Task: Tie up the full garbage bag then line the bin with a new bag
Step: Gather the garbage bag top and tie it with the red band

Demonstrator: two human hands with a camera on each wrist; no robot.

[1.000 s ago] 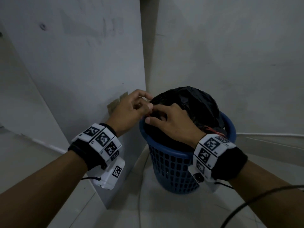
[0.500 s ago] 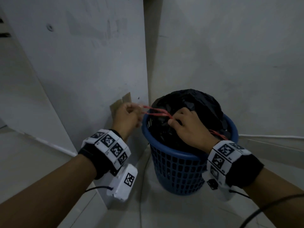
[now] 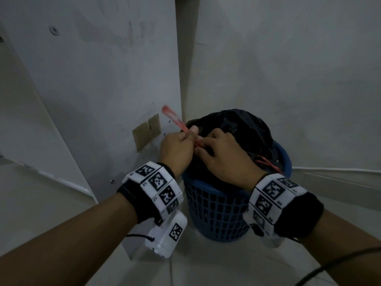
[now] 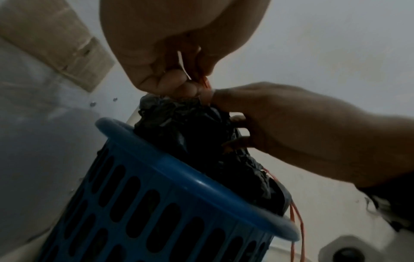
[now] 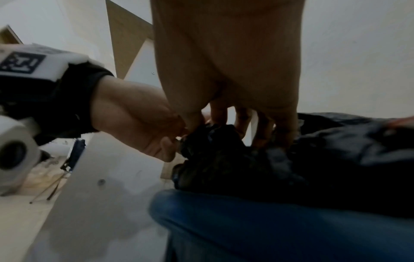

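Cornered by grey walls, your left hand (image 3: 178,149) and right hand (image 3: 221,155) pinch the red drawstring (image 3: 175,118) on the black bag (image 3: 243,133); knot unfinished, blue bin (image 3: 216,209) still unlined

I can't read any txt, brand or no. here; only black-and-white square code tags on the wristbands (image 3: 157,181), w/ tiny marks beside them too small to read.

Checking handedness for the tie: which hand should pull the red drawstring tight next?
Probably left. The left hand already grips the red drawstring, free end sticking up; the right hand pinches at the black bag neck.
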